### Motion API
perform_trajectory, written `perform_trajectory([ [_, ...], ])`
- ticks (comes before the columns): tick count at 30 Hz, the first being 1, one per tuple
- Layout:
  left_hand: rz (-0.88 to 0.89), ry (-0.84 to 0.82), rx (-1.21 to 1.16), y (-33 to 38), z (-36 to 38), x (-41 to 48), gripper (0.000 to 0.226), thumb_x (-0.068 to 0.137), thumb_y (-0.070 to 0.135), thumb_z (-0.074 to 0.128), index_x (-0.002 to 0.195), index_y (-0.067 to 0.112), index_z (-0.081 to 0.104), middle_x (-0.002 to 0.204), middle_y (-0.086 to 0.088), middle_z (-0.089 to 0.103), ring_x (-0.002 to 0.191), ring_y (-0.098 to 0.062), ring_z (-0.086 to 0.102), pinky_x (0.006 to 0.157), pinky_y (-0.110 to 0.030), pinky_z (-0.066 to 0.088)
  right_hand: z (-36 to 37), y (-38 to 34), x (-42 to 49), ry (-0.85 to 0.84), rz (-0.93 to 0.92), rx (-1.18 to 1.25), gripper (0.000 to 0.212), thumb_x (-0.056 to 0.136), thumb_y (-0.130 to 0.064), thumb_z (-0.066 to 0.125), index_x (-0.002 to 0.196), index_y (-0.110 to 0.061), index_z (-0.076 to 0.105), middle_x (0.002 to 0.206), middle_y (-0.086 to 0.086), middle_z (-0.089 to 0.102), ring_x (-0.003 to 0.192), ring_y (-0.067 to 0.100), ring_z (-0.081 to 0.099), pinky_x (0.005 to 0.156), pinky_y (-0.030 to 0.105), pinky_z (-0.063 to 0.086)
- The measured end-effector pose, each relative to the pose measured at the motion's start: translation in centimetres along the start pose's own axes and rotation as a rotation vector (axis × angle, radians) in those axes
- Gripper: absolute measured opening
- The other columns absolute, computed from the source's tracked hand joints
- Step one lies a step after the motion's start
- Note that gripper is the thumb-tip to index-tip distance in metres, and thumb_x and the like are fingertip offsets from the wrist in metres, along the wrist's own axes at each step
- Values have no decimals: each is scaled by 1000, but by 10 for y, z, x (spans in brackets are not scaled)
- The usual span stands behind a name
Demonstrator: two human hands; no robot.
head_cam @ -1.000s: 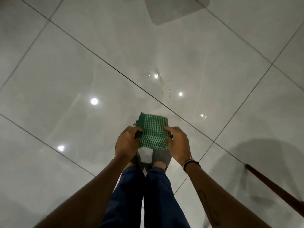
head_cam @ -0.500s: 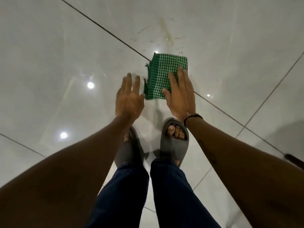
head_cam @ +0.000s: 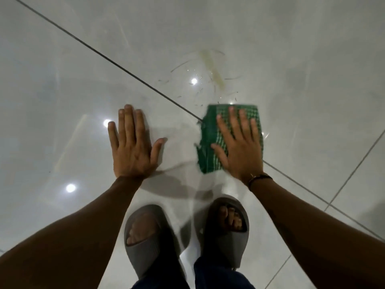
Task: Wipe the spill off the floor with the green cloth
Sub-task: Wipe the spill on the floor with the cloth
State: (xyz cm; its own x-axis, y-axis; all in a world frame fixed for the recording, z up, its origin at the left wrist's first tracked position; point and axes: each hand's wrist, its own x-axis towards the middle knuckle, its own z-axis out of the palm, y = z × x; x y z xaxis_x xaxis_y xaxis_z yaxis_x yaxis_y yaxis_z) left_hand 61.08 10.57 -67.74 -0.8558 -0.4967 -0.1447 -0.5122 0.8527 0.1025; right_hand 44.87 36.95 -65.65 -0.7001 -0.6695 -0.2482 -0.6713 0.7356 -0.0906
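Observation:
The folded green checked cloth [head_cam: 208, 142] lies flat on the glossy white tile floor [head_cam: 62, 69]. My right hand [head_cam: 239, 144] rests palm-down on top of it with fingers spread, covering its right half. Just beyond the cloth's far edge is the spill [head_cam: 210, 69], a yellowish streak with thin dark smears and droplets. My left hand [head_cam: 133, 144] is pressed flat on the bare tile to the left of the cloth, fingers apart, holding nothing.
My two feet in grey slides [head_cam: 150, 236] [head_cam: 227, 228] stand just behind the hands. A dark grout line [head_cam: 116, 63] runs diagonally from upper left under the cloth. Ceiling lights reflect off the tile [head_cam: 70, 187].
I have crouched lower. The cloth went from held in both hands to lying on the floor, and my right hand now presses on it while the left has spread flat on the tile.

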Motion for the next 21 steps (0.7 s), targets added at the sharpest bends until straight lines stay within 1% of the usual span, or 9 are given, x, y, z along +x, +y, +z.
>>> perform_trajectory([
  [2,9,30,5,-3,2,-1,98,106,73,27,179,12,2,189,-16,3,177,-34,1,144,-52,-8,-8,0,37,81,194,45,78,110,-68,19,173,-23,13,181,18,11,168,40,9,136,63,10],
  [4,34,48,9,-3,4,-1,97,107,73,23,179,10,5,189,-19,6,177,-36,4,144,-55,-2,-15,-15,77,133,274,41,74,111,-65,18,172,-25,15,180,19,16,167,44,16,135,66,15],
  [8,33,45,-2,-4,5,-3,98,106,73,27,178,9,9,188,-21,10,176,-38,9,143,-63,9,-9,-42,72,76,-24,13,70,112,-62,20,173,-28,12,181,14,15,168,42,14,134,69,9],
  [10,27,50,3,-4,7,-4,99,106,74,29,178,10,8,188,-20,10,176,-38,10,143,-64,11,-3,-30,35,30,-68,8,71,111,-62,20,173,-29,10,183,10,11,169,38,9,136,64,2],
  [12,29,73,4,-5,12,-3,100,105,74,30,178,9,9,188,-20,10,176,-38,10,143,-63,10,-3,-12,17,19,97,28,74,111,-62,20,173,-25,9,183,11,7,169,38,5,136,62,-4],
  [15,55,108,17,-4,16,2,99,106,73,32,178,8,10,188,-21,12,176,-39,11,143,-63,10,-17,-15,61,139,556,47,75,111,-61,20,173,-19,15,181,17,14,167,44,13,132,71,13],
  [16,54,104,18,-4,17,2,99,106,72,30,178,8,10,188,-21,12,176,-39,11,144,-62,10,-20,-23,86,179,614,60,76,111,-62,20,172,-17,18,180,19,18,166,47,17,131,73,16],
  [18,44,91,-1,-6,17,-1,97,107,72,28,178,9,9,188,-21,13,176,-39,12,144,-62,10,-25,-44,127,172,478,82,77,111,-62,20,171,-14,20,179,19,21,165,48,19,131,75,13],
  [21,41,74,-9,-5,13,-4,97,106,71,27,178,9,9,187,-22,13,176,-39,13,142,-64,14,-16,-68,128,131,155,40,82,111,-63,15,171,-8,14,181,17,15,167,42,14,135,65,8],
])
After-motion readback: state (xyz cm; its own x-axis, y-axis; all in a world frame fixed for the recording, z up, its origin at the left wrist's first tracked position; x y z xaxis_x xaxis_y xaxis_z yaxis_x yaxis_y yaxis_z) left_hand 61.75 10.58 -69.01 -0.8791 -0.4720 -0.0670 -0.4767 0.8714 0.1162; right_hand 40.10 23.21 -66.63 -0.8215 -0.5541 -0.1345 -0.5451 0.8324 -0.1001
